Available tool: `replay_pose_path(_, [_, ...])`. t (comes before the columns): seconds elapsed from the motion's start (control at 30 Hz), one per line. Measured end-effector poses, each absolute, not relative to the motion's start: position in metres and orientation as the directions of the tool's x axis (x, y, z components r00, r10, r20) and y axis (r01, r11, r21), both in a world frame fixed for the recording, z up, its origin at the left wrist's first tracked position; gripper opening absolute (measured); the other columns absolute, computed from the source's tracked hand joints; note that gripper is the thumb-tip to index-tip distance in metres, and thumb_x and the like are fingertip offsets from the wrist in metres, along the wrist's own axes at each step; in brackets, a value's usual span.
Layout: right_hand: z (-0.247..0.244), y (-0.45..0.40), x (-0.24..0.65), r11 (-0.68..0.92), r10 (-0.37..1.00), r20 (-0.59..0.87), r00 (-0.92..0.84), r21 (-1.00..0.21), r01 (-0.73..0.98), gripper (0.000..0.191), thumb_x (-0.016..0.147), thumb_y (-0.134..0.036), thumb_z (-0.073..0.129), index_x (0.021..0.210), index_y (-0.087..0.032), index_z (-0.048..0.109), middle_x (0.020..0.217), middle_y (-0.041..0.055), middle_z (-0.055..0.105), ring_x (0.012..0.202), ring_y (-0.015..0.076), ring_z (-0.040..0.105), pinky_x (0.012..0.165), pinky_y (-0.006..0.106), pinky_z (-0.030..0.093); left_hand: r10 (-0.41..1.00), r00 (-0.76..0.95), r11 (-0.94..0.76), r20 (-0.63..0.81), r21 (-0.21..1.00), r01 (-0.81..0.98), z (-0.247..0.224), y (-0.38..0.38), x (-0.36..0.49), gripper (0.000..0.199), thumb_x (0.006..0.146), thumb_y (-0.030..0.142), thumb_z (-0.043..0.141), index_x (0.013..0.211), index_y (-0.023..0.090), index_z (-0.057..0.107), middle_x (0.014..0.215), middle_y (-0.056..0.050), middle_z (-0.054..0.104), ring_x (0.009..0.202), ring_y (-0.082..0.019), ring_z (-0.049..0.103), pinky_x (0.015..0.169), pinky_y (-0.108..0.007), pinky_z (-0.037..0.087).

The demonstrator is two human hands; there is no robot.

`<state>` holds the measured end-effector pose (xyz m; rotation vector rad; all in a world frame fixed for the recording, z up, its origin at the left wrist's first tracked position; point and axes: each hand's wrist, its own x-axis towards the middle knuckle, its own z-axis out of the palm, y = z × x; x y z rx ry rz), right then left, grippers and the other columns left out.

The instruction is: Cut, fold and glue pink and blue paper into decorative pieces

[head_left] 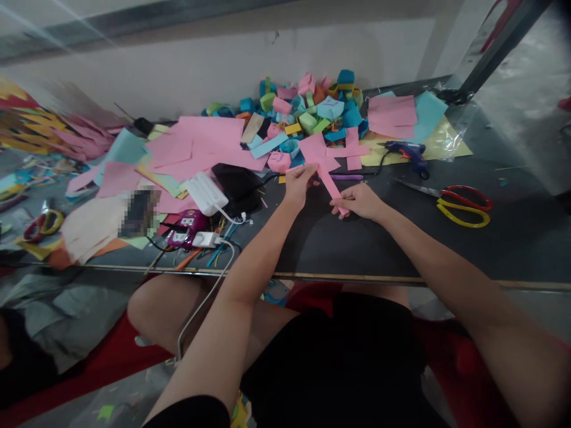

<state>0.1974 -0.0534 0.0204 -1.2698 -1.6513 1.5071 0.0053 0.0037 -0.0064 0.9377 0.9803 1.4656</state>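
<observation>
Near the centre of the frame, we see a pink paper cutout [329, 182] above the counter [375, 252], the left hand [302, 183] pinching it near its middle and the right hand [358, 201] gripping the lower end of its strip. Just behind it we spot another pink paper cross [352, 150] (flat, beside the heap of coloured paper pieces [307, 110]), while a glue gun [410, 156] and scissors [464, 205] lie right of centre.
</observation>
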Motion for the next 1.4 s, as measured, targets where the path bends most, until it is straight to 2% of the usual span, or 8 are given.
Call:
replay_pose_path(0.23, [0.011, -0.050, 0.195, -0.061, 0.954, -0.101, -0.282, -0.988, 0.145, 0.047, 0.072, -0.059, 0.086, 0.081, -0.014, 0.080, 0.078, 0.0111, 0.081, 0.052, 0.0121, 0.069, 0.051, 0.024, 0.056, 0.943, 0.300, -0.124, 0.144, 0.989, -0.087, -0.006, -0.011, 0.013, 0.029, 0.069, 0.042, 0.093, 0.065, 0.018, 0.076, 0.063, 0.001, 0.065, 0.058, -0.008, 0.057, 0.057, -0.023, 0.049])
replay_pose_path(0.4, [0.008, -0.048, 0.195, -0.058, 0.944, -0.107, -0.312, -0.985, 0.162, 0.056, 0.071, -0.069, 0.083, 0.081, -0.014, 0.079, 0.078, 0.0120, 0.080, 0.053, 0.0128, 0.068, 0.052, 0.025, 0.056, 0.943, 0.302, -0.124, 0.141, 0.989, -0.075, -0.002, -0.015, 0.016, 0.034, 0.072, 0.046, 0.090, 0.066, 0.018, 0.073, 0.063, 0.001, 0.066, 0.057, -0.008, 0.058, 0.057, -0.022, 0.050])
replay_pose_path(0.53, [0.005, -0.045, 0.197, -0.049, 0.962, -0.081, -0.260, -0.990, 0.129, 0.071, 0.078, -0.084, 0.065, 0.083, -0.015, 0.078, 0.076, 0.0124, 0.079, 0.053, 0.0151, 0.069, 0.050, 0.027, 0.054, 0.966, 0.243, -0.057, 0.092, 0.987, -0.147, 0.000, -0.013, 0.016, 0.030, 0.073, 0.043, 0.089, 0.071, 0.017, 0.075, 0.066, 0.001, 0.069, 0.059, -0.007, 0.062, 0.055, -0.019, 0.051])
replay_pose_path(0.6, [0.004, -0.044, 0.200, 0.024, 0.988, -0.003, -0.157, -0.986, 0.167, 0.066, 0.084, -0.079, 0.061, 0.089, -0.016, 0.078, 0.078, 0.0112, 0.079, 0.057, 0.0173, 0.071, 0.052, 0.029, 0.055, 0.971, 0.229, -0.024, 0.065, 0.984, -0.178, -0.002, -0.011, 0.015, 0.026, 0.074, 0.040, 0.088, 0.072, 0.017, 0.075, 0.066, 0.001, 0.068, 0.059, -0.007, 0.063, 0.054, -0.018, 0.051])
replay_pose_path(0.77, [0.009, -0.045, 0.208, 0.340, 0.935, 0.347, -0.071, -0.825, 0.451, 0.041, 0.086, -0.037, 0.071, 0.123, -0.021, 0.075, 0.112, 0.0097, 0.080, 0.091, 0.0223, 0.076, 0.077, 0.035, 0.062, 0.968, 0.249, 0.019, 0.028, 0.983, -0.185, -0.006, -0.011, 0.017, 0.024, 0.079, 0.034, 0.084, 0.068, 0.017, 0.072, 0.064, 0.001, 0.067, 0.056, -0.006, 0.061, 0.054, -0.018, 0.052])
replay_pose_path(0.97, [0.013, -0.046, 0.210, 0.538, 0.835, 0.502, -0.225, -0.658, 0.527, 0.022, 0.085, -0.022, 0.068, 0.098, -0.031, 0.084, 0.124, 0.0042, 0.077, 0.112, 0.0252, 0.072, 0.093, 0.042, 0.063, 0.965, 0.258, 0.083, -0.035, 0.981, -0.177, -0.008, -0.011, 0.019, 0.019, 0.080, 0.031, 0.085, 0.071, 0.017, 0.076, 0.062, 0.002, 0.067, 0.055, -0.006, 0.060, 0.056, -0.019, 0.053])
replay_pose_path(1.17, [0.008, -0.041, 0.213, 0.595, 0.795, 0.545, -0.264, -0.621, 0.510, 0.017, 0.087, -0.027, 0.073, 0.096, -0.035, 0.085, 0.125, 0.0030, 0.075, 0.109, 0.0237, 0.071, 0.104, 0.047, 0.059, 0.973, 0.230, 0.042, -0.003, 0.985, -0.167, -0.009, -0.010, 0.019, 0.019, 0.078, 0.036, 0.086, 0.076, 0.018, 0.080, 0.067, 0.001, 0.071, 0.058, -0.007, 0.062, 0.056, -0.020, 0.053])
replay_pose_path(1.4, [0.011, -0.043, 0.210, 0.509, 0.858, 0.480, -0.186, -0.739, 0.440, 0.020, 0.090, -0.048, 0.075, 0.090, -0.031, 0.085, 0.124, 0.0066, 0.073, 0.107, 0.0243, 0.070, 0.090, 0.042, 0.062, 0.959, 0.280, -0.024, 0.040, 0.998, -0.060, -0.008, -0.011, 0.018, 0.025, 0.082, 0.041, 0.083, 0.087, 0.017, 0.082, 0.070, -0.003, 0.075, 0.061, -0.009, 0.066, 0.054, -0.019, 0.050])
